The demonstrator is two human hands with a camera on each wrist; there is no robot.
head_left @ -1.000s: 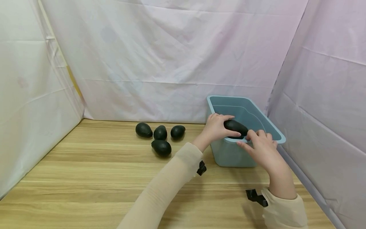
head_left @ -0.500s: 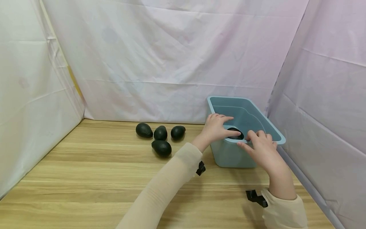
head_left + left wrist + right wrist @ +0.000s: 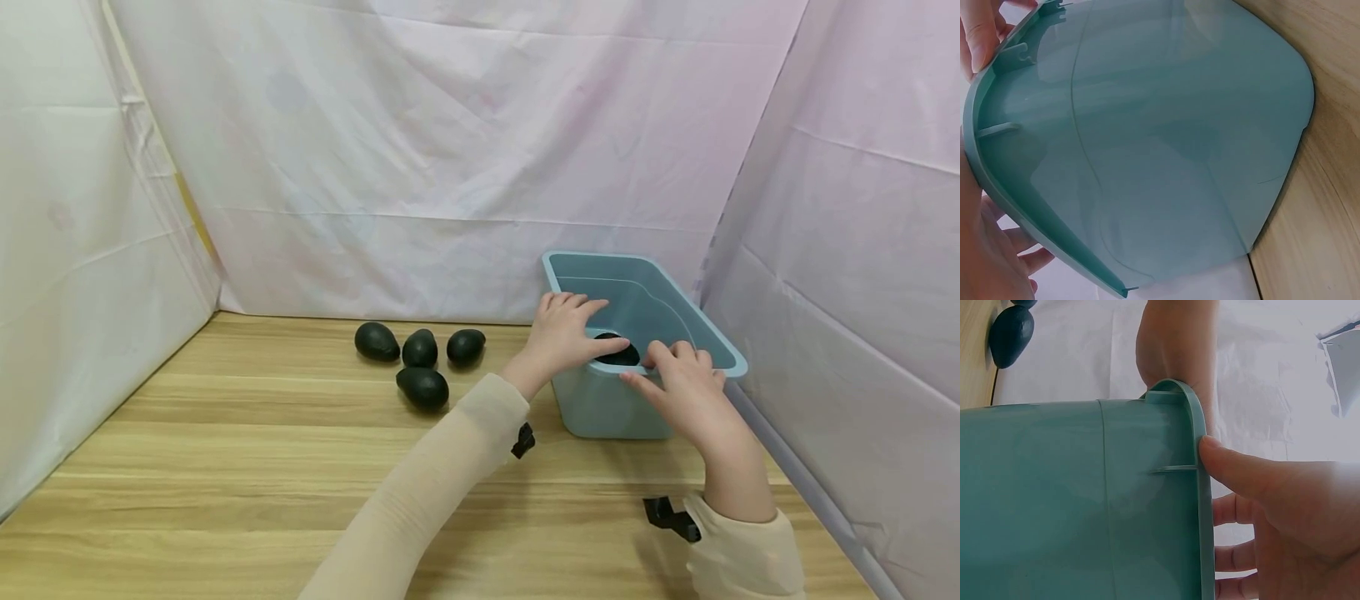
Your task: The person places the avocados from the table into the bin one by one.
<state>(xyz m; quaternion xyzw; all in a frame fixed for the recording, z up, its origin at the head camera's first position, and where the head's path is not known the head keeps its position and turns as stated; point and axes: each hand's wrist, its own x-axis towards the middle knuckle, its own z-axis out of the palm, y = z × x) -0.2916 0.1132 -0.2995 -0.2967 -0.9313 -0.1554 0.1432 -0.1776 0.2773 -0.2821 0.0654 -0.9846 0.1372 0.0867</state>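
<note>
A pale blue plastic bin (image 3: 615,408) stands at the right of the table. Inside, near its front wall, lies a dark avocado (image 3: 621,357), partly covered by the left thumb. My left hand (image 3: 558,335) hovers over the bin's left front corner, fingers spread and holding nothing. With the thumb at the outside of the front rim and the fingers over it, my right hand (image 3: 686,387) grips the bin; the right wrist view shows the thumb (image 3: 1235,467) against the rim. The bin's outer wall fills most of the left wrist view.
Left of the bin, several more dark avocados lie grouped on the wooden table (image 3: 225,467), among them one nearest the front (image 3: 423,389). White cloth (image 3: 420,150) hangs behind and along both sides. The right-hand cloth runs close beside the bin.
The left hand let go of the avocado, which dropped down into the bin. Since then that hand has lifted slightly and moved a little left. The right hand has stayed at the rim.
</note>
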